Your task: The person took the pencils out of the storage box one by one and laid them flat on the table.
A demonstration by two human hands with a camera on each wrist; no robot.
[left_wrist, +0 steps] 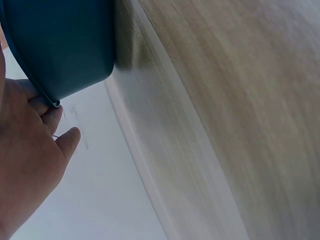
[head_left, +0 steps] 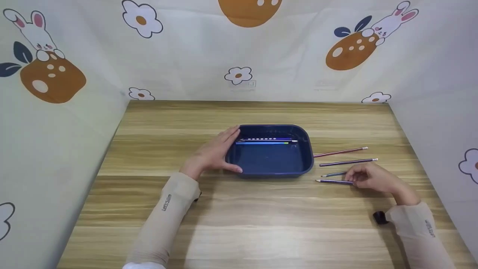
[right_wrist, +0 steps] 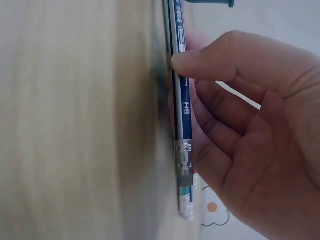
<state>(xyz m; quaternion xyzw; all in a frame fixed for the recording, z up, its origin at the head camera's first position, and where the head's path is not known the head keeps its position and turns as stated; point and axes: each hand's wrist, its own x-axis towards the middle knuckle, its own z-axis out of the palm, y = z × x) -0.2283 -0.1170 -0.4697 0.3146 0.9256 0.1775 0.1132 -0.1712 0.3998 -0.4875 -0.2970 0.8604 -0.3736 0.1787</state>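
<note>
A dark blue plastic box (head_left: 274, 174) stands on the wooden table. My left hand (head_left: 211, 153) holds its left end, thumb by the near rim and fingers at the far corner. The left wrist view shows bent fingers at the rim. Inside the box, several pencils (head_left: 263, 143) lie along the far side. At the right, my right hand (head_left: 371, 177) pinches a dark blue HB pencil (right_wrist: 185, 107) with a metal eraser end, thumb on top. A teal pencil (head_left: 333, 174) lies right alongside; I cannot tell if it is pinched too.
A red pencil (head_left: 340, 152) and a dark purple pencil (head_left: 348, 162) lie right of the box, beyond my right hand. Patterned cloth walls (head_left: 186, 56) rise around the table (head_left: 261, 216).
</note>
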